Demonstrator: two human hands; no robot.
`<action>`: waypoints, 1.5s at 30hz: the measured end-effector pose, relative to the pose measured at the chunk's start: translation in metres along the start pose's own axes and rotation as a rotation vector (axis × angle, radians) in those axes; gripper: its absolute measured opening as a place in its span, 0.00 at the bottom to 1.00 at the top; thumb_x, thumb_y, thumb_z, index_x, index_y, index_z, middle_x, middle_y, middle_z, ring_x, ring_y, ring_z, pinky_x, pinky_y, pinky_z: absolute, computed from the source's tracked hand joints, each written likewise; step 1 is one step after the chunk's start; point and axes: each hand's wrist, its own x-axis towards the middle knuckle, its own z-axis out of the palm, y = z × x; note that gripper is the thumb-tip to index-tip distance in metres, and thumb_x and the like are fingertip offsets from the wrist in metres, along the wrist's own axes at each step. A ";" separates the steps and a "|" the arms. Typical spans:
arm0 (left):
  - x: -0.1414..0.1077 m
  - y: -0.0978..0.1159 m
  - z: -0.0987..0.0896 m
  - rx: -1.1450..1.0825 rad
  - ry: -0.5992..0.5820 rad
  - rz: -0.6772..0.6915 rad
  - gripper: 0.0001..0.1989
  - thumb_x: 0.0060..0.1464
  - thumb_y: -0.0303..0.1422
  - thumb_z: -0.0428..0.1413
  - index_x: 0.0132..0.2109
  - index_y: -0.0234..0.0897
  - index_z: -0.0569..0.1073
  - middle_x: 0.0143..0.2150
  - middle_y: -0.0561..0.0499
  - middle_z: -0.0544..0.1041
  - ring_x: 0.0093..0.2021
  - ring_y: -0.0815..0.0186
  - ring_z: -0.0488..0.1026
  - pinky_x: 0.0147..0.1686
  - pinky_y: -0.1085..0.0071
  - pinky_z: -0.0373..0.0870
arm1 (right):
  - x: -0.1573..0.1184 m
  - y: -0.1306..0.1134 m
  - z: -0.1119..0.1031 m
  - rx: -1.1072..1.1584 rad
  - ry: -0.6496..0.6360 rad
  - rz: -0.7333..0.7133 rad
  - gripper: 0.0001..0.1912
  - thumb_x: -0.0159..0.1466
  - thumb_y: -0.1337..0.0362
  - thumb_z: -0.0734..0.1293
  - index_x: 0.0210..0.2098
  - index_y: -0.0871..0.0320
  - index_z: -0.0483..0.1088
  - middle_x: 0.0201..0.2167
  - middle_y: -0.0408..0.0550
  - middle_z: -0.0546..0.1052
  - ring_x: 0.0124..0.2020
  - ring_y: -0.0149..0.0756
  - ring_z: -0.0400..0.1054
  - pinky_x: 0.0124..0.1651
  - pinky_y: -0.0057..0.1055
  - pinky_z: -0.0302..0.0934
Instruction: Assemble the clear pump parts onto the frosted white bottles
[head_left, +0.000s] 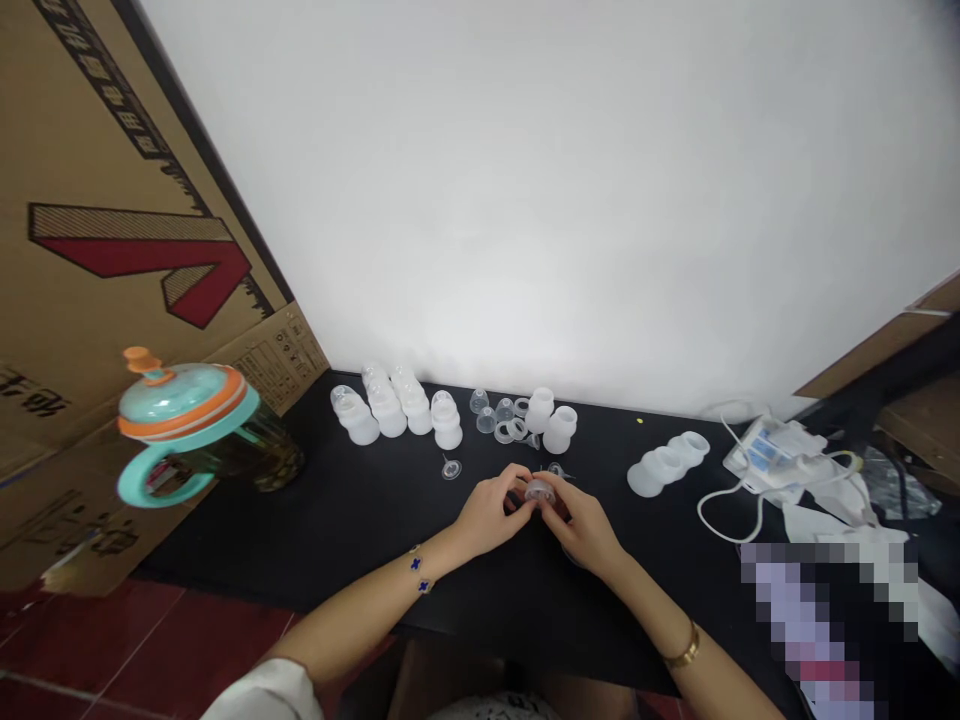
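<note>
My left hand [487, 515] and my right hand [589, 530] meet over the near middle of the black table, fingertips pinched on one small translucent round bottle part [539, 491]. Whether it is a nipple or a collar ring, I cannot tell. Just behind my right fingers lies a clear piece [556, 470], partly hidden. A nipple [451, 467] rests on the table left of my hands. Beyond my hands are clear domed caps [486, 419], collar rings [516, 428] and two open white baby bottles [559, 430]. Several capped baby bottles [388, 410] stand at the left.
A large teal-lidded jug [187, 410] stands at the left by a cardboard box [112, 260]. Several white open bottles [666, 464] sit right of my hands. Farther right are a white cable [724, 510] and plastic packaging [780, 455]. A white wall [555, 200] closes off the back.
</note>
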 end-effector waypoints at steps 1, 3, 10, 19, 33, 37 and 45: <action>0.000 0.000 0.000 0.006 0.002 0.006 0.14 0.57 0.30 0.56 0.50 0.43 0.67 0.41 0.51 0.81 0.39 0.63 0.79 0.35 0.71 0.74 | 0.000 0.000 0.000 0.001 -0.001 0.000 0.18 0.69 0.61 0.60 0.57 0.52 0.68 0.42 0.48 0.80 0.31 0.36 0.74 0.36 0.30 0.68; 0.000 0.000 -0.001 0.023 0.009 0.019 0.14 0.57 0.30 0.56 0.50 0.42 0.67 0.40 0.51 0.81 0.38 0.64 0.78 0.35 0.71 0.74 | 0.000 -0.001 0.000 0.001 0.002 0.000 0.18 0.69 0.61 0.61 0.57 0.52 0.68 0.43 0.48 0.80 0.31 0.36 0.74 0.36 0.29 0.68; 0.000 0.002 -0.002 0.056 0.026 0.040 0.13 0.58 0.31 0.56 0.50 0.42 0.68 0.39 0.51 0.80 0.38 0.64 0.78 0.37 0.71 0.73 | -0.001 -0.003 -0.001 0.003 -0.009 0.005 0.17 0.70 0.60 0.60 0.57 0.54 0.67 0.41 0.49 0.80 0.32 0.37 0.74 0.36 0.30 0.68; -0.002 0.004 0.001 0.170 0.113 0.051 0.08 0.57 0.31 0.55 0.45 0.42 0.72 0.36 0.51 0.79 0.34 0.64 0.75 0.36 0.70 0.70 | -0.001 -0.001 0.002 -0.015 0.025 0.045 0.19 0.67 0.59 0.62 0.57 0.54 0.63 0.37 0.46 0.78 0.28 0.35 0.71 0.33 0.31 0.67; 0.000 0.008 -0.002 0.012 0.095 -0.065 0.06 0.59 0.36 0.56 0.43 0.42 0.71 0.31 0.54 0.78 0.31 0.66 0.76 0.32 0.72 0.70 | 0.002 0.001 0.002 -0.074 0.023 0.058 0.10 0.67 0.60 0.62 0.46 0.54 0.70 0.33 0.46 0.77 0.29 0.36 0.71 0.29 0.29 0.64; -0.001 0.007 -0.001 -0.018 0.097 -0.070 0.07 0.58 0.36 0.57 0.43 0.41 0.71 0.31 0.53 0.78 0.30 0.66 0.76 0.31 0.73 0.71 | 0.002 0.001 0.002 -0.089 0.010 0.039 0.11 0.67 0.61 0.62 0.47 0.54 0.71 0.35 0.47 0.77 0.31 0.38 0.71 0.31 0.29 0.65; -0.001 0.006 0.001 -0.032 0.092 -0.050 0.08 0.58 0.36 0.57 0.44 0.41 0.72 0.32 0.53 0.78 0.31 0.66 0.76 0.32 0.73 0.72 | 0.003 -0.002 -0.001 -0.097 -0.032 0.024 0.07 0.67 0.63 0.61 0.37 0.55 0.71 0.29 0.44 0.75 0.28 0.35 0.68 0.31 0.27 0.61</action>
